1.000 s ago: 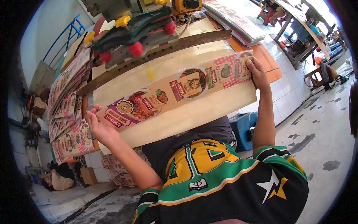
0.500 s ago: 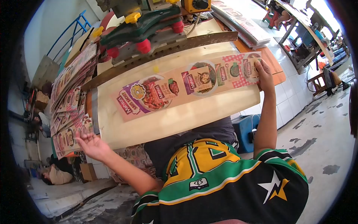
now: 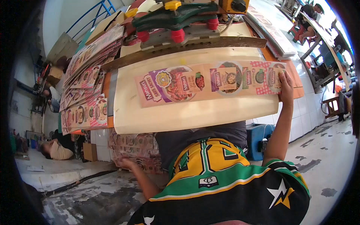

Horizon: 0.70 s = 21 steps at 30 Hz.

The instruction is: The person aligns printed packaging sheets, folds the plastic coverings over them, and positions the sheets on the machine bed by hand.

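Observation:
A long printed strip (image 3: pixel 204 83) with food pictures lies across the cream sheet (image 3: pixel 195 116) on the workbench. My right hand (image 3: pixel 285 85) pinches the strip's right end, fingers closed on it. My left hand (image 3: pixel 126 163) is low at the left, below the bench edge, beside a stack of printed sheets (image 3: pixel 138 150); it is blurred, and its fingers cannot be made out. Behind the cream sheet runs a long metal bar (image 3: pixel 187 48), under a green machine part (image 3: pixel 174 18) with red knobs.
Piled printed strips (image 3: pixel 84 84) stand at the left of the bench. More flat sheets (image 3: pixel 270 32) lie at the back right. A blue container (image 3: pixel 255 140) is below the bench. One person (image 3: pixel 60 150) is at the far left, another (image 3: pixel 309 22) at the far right.
My left hand has let go of the strip's left end and moved down below the bench edge. The strip's left end now rests on the cream sheet. The view has shifted left.

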{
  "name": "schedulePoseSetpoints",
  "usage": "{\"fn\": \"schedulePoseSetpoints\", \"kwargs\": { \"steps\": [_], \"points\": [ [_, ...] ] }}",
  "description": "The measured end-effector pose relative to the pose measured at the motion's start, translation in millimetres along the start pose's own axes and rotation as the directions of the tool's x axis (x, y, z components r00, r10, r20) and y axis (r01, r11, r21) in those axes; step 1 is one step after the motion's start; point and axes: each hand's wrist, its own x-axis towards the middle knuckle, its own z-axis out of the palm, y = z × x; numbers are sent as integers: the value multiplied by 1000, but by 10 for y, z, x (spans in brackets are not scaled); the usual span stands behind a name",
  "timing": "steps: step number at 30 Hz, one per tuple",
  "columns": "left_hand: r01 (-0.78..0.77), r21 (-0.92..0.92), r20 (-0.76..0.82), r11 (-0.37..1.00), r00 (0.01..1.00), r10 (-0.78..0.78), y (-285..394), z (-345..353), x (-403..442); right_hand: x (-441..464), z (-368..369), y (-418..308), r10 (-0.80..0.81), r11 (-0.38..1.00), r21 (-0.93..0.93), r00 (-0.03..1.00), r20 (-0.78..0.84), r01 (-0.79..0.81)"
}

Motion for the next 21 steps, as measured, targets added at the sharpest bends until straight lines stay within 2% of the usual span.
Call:
{"fn": "schedulePoseSetpoints", "kwargs": {
  "steps": [1,3,4,5,7,8,10,11,13,15,17,19,20,21],
  "points": [
    [-3,65,14,998,1000,2,-102,-69,-282,5,-16,9,2,1000,2,1000,9,-2],
    [182,198,322,963,916,-239,-678,-179,-703,10,-26,14,22,1000,-15,1000,-14,-22],
    [198,339,489,920,798,-352,-970,-214,-765,-3,17,-16,9,1000,-15,1000,-18,-9],
    [146,470,629,870,637,-446,-1248,-246,-830,10,11,-12,10,1000,-18,1000,-13,-10],
    [-8,608,727,794,407,-553,-1610,-218,-884,20,-39,12,8,1000,-25,1000,-5,-8],
    [-164,559,776,813,450,-442,-1733,-164,-912,20,-38,3,10,999,-31,1000,-4,-10],
    [-467,441,855,766,478,-201,-1812,-38,-987,12,-18,-11,20,1000,-19,1000,-8,-20],
    [-429,399,855,810,494,-159,-1778,34,-984,12,-8,-27,21,1000,-20,1000,-1,-21],
    [-213,233,809,949,584,-68,-1328,313,-1026,-32,22,-48,-28,999,-40,998,-61,25],
    [-144,61,712,988,700,59,-670,544,-940,-26,-135,33,-43,999,6,997,-63,44],
    [-322,65,554,945,799,234,87,654,-791,-46,-209,78,-54,997,55,997,-60,57],
    [-286,-130,315,949,896,313,930,726,-870,-137,-217,74,-39,968,245,998,-55,51],
    [-295,-124,301,947,899,320,1321,732,-927,-161,-187,111,-91,975,199,995,-49,99],
    [-297,-239,306,925,880,362,1665,775,-971,-185,-152,146,-144,977,154,989,-42,149]
  ]
}}
